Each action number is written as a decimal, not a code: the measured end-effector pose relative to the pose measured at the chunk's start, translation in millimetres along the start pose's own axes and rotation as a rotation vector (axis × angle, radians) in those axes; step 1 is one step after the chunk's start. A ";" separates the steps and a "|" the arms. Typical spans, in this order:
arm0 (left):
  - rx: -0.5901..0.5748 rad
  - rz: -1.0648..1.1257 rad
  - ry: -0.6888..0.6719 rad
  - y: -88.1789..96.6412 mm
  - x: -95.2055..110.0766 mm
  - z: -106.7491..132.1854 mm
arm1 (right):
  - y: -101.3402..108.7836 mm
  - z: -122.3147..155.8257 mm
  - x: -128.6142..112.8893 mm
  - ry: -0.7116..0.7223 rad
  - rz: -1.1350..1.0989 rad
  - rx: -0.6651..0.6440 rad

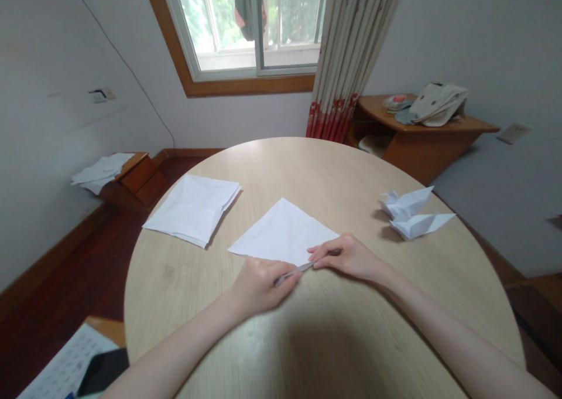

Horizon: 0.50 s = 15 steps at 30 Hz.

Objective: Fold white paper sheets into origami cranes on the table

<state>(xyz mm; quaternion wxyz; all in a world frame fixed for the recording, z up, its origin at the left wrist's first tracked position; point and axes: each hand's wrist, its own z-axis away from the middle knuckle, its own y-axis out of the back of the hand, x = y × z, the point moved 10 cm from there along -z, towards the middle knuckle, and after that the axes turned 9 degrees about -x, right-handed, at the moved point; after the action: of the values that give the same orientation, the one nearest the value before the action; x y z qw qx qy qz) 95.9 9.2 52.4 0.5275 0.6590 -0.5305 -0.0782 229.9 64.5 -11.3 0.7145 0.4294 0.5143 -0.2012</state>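
A white sheet of paper (281,229) lies on the round table in front of me, one corner pointing away. Its near edge is lifted and folded over between my hands. My left hand (263,285) pinches this edge near the middle, thumb on the near side. To its right, my right hand (345,255) grips the same edge with thumb and fingers, close to the paper's right corner. A narrow strip of the raised edge shows between the two hands. Parts of the near edge are hidden behind my fingers.
A stack of white paper squares (193,208) lies at the table's left. Two folded paper figures (415,223) with pointed ends stand near the right edge. The pale wooden table (307,164) has a round rim. A black phone-like object (103,371) sits lower left.
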 end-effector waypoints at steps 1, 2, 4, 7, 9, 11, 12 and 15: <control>0.005 -0.005 0.009 0.4 -0.5 -0.1 | 2.9 -0.1 2.0 -0.009 -0.004 0.023; 0.015 -0.024 0.019 1.5 -1.0 -0.1 | 5.7 -0.2 3.9 -0.016 -0.002 0.043; 0.051 -0.090 0.041 5.2 -2.0 0.3 | 11.0 -0.4 7.5 -0.027 0.013 0.072; 0.091 -0.164 0.099 10.2 -6.7 1.1 | 19.1 -0.7 11.0 -0.029 0.071 0.107; 0.082 -0.163 0.147 10.3 -12.0 1.2 | 23.1 -1.0 10.3 -0.010 0.118 0.120; 0.067 -0.149 0.190 9.4 -16.9 1.5 | 24.0 -1.6 8.2 0.014 0.149 0.115; 0.061 -0.141 0.208 8.8 -18.9 1.8 | 23.5 -1.9 7.3 0.021 0.157 0.106; 0.046 -0.106 0.258 6.3 -24.6 3.2 | 20.3 -2.8 4.7 0.031 0.172 0.080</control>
<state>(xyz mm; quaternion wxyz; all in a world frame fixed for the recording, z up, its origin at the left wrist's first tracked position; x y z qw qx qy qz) 79.4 27.2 44.7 0.5714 0.7025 -0.4242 -0.0084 245.0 78.6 -7.5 0.7034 0.5034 0.4779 -0.1530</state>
